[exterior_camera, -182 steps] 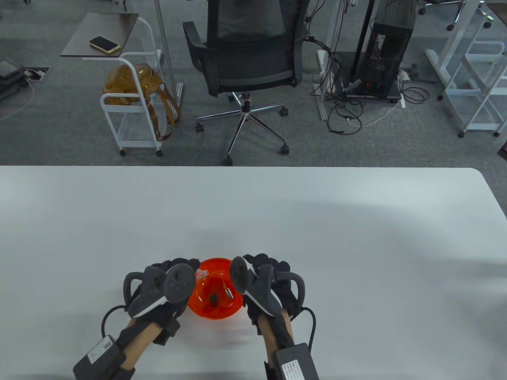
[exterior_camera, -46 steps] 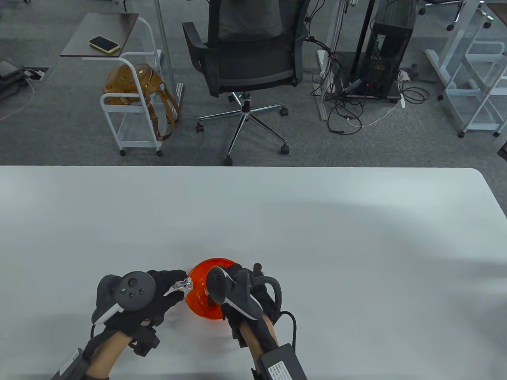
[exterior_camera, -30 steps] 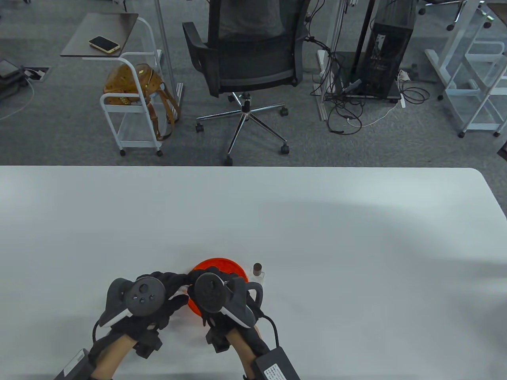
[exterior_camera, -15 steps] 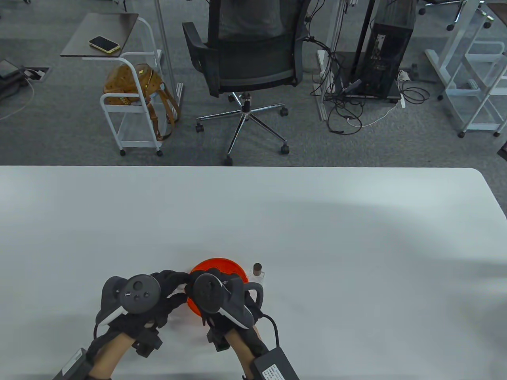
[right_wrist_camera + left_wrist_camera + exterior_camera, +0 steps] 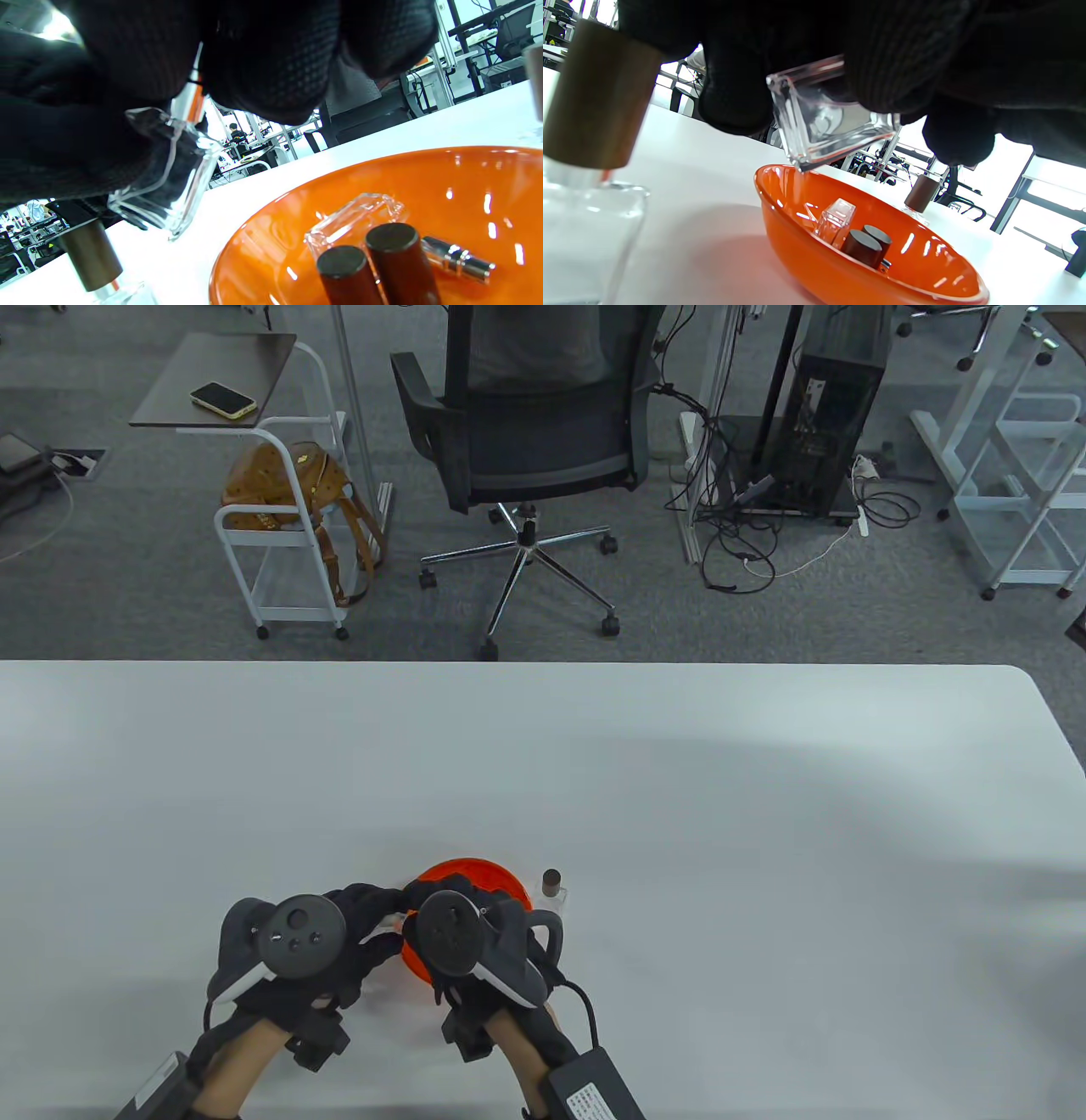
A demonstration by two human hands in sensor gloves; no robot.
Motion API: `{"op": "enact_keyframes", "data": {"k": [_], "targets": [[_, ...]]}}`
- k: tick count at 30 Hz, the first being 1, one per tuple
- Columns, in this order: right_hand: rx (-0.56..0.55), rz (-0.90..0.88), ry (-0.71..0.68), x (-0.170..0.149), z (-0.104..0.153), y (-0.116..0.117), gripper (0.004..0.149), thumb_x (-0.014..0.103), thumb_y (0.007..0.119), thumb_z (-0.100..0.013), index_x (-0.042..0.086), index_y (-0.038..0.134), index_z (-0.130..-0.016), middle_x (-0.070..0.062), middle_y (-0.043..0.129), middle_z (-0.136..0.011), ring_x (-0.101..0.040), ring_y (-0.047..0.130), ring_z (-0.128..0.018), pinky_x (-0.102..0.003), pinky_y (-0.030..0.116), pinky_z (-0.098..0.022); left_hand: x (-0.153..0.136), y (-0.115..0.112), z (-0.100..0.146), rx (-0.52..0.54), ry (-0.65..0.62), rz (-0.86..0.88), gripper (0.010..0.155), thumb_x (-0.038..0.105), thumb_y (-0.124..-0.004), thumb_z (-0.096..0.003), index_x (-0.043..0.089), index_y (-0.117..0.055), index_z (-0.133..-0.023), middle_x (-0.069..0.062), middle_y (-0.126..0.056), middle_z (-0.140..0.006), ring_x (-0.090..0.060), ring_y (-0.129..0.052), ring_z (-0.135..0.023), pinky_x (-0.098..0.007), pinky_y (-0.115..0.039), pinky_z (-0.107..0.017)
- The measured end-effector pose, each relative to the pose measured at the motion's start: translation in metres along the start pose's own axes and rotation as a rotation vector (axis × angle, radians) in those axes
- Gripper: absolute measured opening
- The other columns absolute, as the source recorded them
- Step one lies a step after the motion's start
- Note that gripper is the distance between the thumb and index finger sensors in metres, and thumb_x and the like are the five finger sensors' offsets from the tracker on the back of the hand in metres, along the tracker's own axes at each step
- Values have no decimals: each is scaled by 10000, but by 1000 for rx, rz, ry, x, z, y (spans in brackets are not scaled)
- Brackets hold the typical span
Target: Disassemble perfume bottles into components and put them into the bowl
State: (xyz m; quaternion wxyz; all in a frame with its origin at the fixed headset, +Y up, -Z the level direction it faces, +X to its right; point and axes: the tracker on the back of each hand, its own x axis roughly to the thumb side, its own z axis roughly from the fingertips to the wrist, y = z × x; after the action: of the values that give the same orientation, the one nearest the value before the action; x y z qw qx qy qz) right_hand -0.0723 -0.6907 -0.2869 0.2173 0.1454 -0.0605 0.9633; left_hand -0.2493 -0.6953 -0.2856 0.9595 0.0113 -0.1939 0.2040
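Beyond the white table (image 5: 594, 746), a black mesh office chair (image 5: 526, 432) stands; a yellow-cased phone (image 5: 222, 400) lies on a side cart, brown handbag (image 5: 288, 487) below.

One orange bowl (image 5: 501, 875) is counted near the table's (image 5: 764, 814) near edge. Within it are seen two dark caps (image 5: 348, 271) (image 5: 398, 254), one empty bottle body (image 5: 356, 216) and what seems to be one silver sprayer (image 5: 458, 256). Two capped bottles (image 5: 552, 889) (image 5: 589, 140) are stood beside the bowl, and one clear bottle (image 5: 831, 123) is held above it.
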Motion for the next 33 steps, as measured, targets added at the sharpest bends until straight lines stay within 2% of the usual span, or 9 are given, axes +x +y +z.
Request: {"op": "enact_keyframes", "data": {"k": [4, 9, 12, 14, 19, 23, 28, 31, 33], "targets": [[-51, 39, 5, 0, 0, 0, 435, 501, 800, -350, 319, 869, -739, 84, 1018, -597, -34, 1064, -318, -449, 876, -481, -1, 0, 1, -14, -1, 8, 532, 388, -898, -411, 221, -878, -916, -114, -973, -892, -326, -1049, -692, -579, -747, -596], [2, 8, -7, 2, 1, 1, 487, 404, 851, -358, 318, 769, -830, 53, 893, -806, -43, 1020, -474, -469, 831, -537, 0, 1, 1, 8, 6, -9, 532, 384, -892, -414, 210, -875, -916, -123, -986, -882, -320, -1063, -681, -577, -757, -592], [-47, 53, -5, 2, 1, 1, 480, 525, 789, -337, 322, 841, -769, 81, 996, -649, -45, 1064, -371, -454, 866, -499, -2, 1, 1, -2, 2, 18, 530, 381, -899, -412, 218, -878, -916, -108, -989, -895, -330, -1062, -695, -582, -756, -590], [-47, 63, -8, 1, 1, 1, 440, 500, 802, -341, 321, 866, -738, 94, 1018, -577, -33, 1059, -309, -449, 874, -485, 0, 0, 1, -16, -4, 4, 531, 383, -898, -410, 222, -879, -915, -103, -995, -894, -327, -1066, -695, -580, -760, -591], [-3, 19, -10, 1, 0, 2, 477, 406, 855, -356, 323, 779, -820, 55, 900, -806, -49, 1024, -480, -472, 831, -539, -2, 0, -1, -4, 3, 1, 531, 379, -894, -411, 205, -877, -913, -115, -1001, -880, -323, -1073, -669, -579, -763, -585], [-55, 55, -7, 2, 1, 1, 420, 491, 809, -349, 332, 870, -733, 93, 1015, -606, -39, 1063, -342, -454, 869, -494, -1, -1, 0, -26, -5, -4, 532, 383, -898, -410, 217, -876, -915, -104, -993, -889, -323, -1060, -685, -577, -755, -594], [2, 21, -10, 1, 0, 2, 487, 405, 857, -355, 318, 776, -827, 53, 901, -807, -50, 1024, -478, -474, 831, -538, -1, 0, -1, 1, 2, 4, 533, 375, -891, -413, 195, -872, -915, -120, -990, -879, -323, -1062, -668, -578, -753, -593], [-38, 52, -6, 0, 0, 2, 451, 510, 789, -352, 329, 853, -761, 76, 1001, -643, -44, 1062, -368, -456, 866, -499, -3, 0, 0, -18, -1, 15, 535, 376, -897, -411, 201, -874, -916, -118, -990, -884, -329, -1057, -680, -579, -749, -596], [-21, 44, -8, 0, 0, 3, 429, 469, 822, -347, 337, 854, -754, 75, 998, -633, -41, 1053, -357, -457, 864, -499, -1, -1, 0, -17, -7, 3, 534, 377, -896, -411, 203, -875, -915, -114, -993, -882, -327, -1060, -676, -578, -753, -594]]}}
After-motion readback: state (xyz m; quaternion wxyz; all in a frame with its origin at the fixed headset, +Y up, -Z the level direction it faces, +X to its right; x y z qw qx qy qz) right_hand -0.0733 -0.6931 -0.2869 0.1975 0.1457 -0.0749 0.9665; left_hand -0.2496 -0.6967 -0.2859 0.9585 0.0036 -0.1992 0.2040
